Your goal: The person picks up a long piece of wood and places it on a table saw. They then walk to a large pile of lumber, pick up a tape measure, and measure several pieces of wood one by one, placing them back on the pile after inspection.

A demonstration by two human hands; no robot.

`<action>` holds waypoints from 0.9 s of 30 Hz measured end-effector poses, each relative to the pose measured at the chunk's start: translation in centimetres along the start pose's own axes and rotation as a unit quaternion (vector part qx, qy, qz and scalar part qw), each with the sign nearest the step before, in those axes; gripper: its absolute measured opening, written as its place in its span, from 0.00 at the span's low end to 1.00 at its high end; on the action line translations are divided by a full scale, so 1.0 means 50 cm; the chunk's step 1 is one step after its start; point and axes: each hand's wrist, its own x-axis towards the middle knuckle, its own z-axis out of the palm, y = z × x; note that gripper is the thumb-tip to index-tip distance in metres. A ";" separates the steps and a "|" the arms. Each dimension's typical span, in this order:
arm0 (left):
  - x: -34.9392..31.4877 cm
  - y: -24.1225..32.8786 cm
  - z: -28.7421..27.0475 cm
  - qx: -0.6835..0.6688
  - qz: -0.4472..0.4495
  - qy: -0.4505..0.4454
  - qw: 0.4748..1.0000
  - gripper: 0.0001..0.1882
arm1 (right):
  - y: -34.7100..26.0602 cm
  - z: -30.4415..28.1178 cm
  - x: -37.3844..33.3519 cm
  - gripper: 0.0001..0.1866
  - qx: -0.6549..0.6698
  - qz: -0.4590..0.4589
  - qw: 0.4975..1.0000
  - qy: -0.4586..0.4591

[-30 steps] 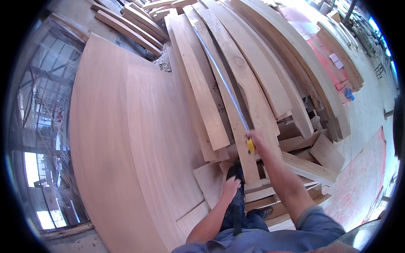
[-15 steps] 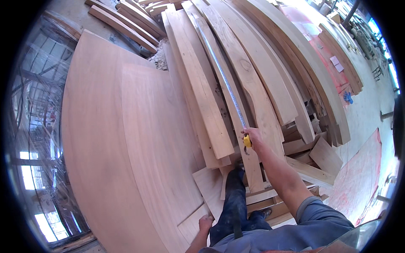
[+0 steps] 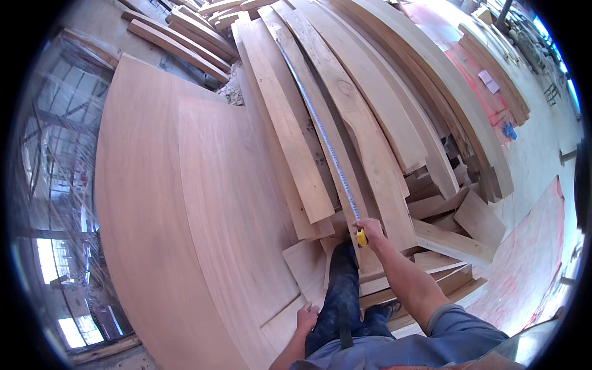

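My right hand (image 3: 370, 232) grips a yellow tape measure (image 3: 362, 238) near the close end of a long wooden plank (image 3: 369, 264). Its pale blade (image 3: 336, 161) is drawn out along that plank toward the far end, where the tip is too small to make out. My left hand (image 3: 307, 317) hangs low beside my thigh, its fingers curled and nothing visible in them. Under it lies a light wood panel.
Several long planks (image 3: 345, 92) lie side by side ahead and to the right. Wide plywood sheets (image 3: 142, 185) fill the left, next to clear plastic sheeting (image 3: 55, 148). Short offcuts (image 3: 480, 219) are jumbled near my right. Wood pieces (image 3: 179, 49) lie at the far left.
My right hand and the tape measure have come closer to me along the plank, and more blade is out. My left hand has shifted slightly up and right.
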 end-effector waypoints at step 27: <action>-0.074 -0.057 0.043 0.158 0.055 -0.003 0.986 0.17 | 0.230 -0.110 -0.205 0.14 -0.171 0.015 0.982 0.076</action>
